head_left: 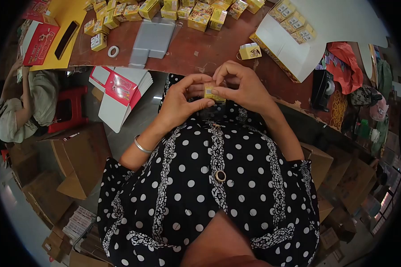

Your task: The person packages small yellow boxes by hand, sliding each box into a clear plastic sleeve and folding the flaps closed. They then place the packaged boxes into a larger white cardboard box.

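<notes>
A small yellow box is held at the table's front edge, between my two hands. My left hand has its fingers curled round the box's left side and its thumb below. My right hand pinches the box from the right, thumb on its face and index finger bent above. Beyond them on the red-brown table stand many yellow boxes. A single yellow box stands behind my right hand, beside the open white tray box.
Clear plastic sheets, a tape roll and a phone lie at the left. A tape dispenser and red plastic bag are at the right. Another person's arm shows far left, near a red stool.
</notes>
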`<move>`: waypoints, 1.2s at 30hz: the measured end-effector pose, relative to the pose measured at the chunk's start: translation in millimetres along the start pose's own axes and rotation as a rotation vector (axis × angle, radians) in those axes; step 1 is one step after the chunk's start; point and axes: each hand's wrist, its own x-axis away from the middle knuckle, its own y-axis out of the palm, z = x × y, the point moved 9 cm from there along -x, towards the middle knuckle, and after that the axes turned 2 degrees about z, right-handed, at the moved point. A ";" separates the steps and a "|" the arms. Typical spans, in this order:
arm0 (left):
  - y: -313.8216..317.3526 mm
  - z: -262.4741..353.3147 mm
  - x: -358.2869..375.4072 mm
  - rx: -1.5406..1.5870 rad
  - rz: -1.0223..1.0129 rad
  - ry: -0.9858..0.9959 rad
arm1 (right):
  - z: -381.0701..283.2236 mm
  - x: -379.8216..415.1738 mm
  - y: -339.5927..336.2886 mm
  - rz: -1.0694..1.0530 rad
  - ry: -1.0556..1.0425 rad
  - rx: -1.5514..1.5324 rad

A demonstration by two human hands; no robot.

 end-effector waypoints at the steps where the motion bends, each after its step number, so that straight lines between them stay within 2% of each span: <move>1: -1.4 -1.1 0.1 0.002 0.004 0.002 | 0.1 -0.1 -0.5 0.028 -0.033 -0.024; 3: -3.1 -3.9 0.0 -0.030 -0.005 0.011 | -3.5 -1.3 -1.7 0.049 -0.067 -0.046; 8: 2.8 3.5 0.7 -0.028 -0.009 0.067 | 6.7 -2.8 -15.4 0.108 0.050 -0.194; 13: -0.3 -6.5 1.3 0.038 0.026 0.022 | 4.6 1.6 -5.3 0.136 0.013 -0.159; 15: -2.4 5.3 2.2 -0.076 0.058 0.179 | 1.4 3.6 -2.1 0.172 -0.003 -0.142; 20: 0.2 4.8 2.2 0.037 0.049 0.145 | 0.1 6.3 -7.1 0.284 -0.068 -0.092; 24: -7.4 2.8 -0.1 0.028 0.109 0.081 | 1.5 6.8 -8.3 0.262 -0.065 -0.052; 27: -7.0 11.0 -0.4 -0.051 0.099 0.114 | 1.3 8.2 -3.1 0.144 -0.035 -0.087; 30: -7.6 11.4 -1.4 -0.059 0.101 0.119 | -2.2 12.0 -3.4 0.095 -0.125 -0.039; 32: -8.5 10.7 -1.7 -0.091 0.083 0.136 | 10.8 16.2 -4.7 0.121 -0.128 -0.273; 36: 0.2 12.2 4.4 -0.088 0.054 0.201 | 17.1 24.5 -5.6 0.130 -0.098 -0.276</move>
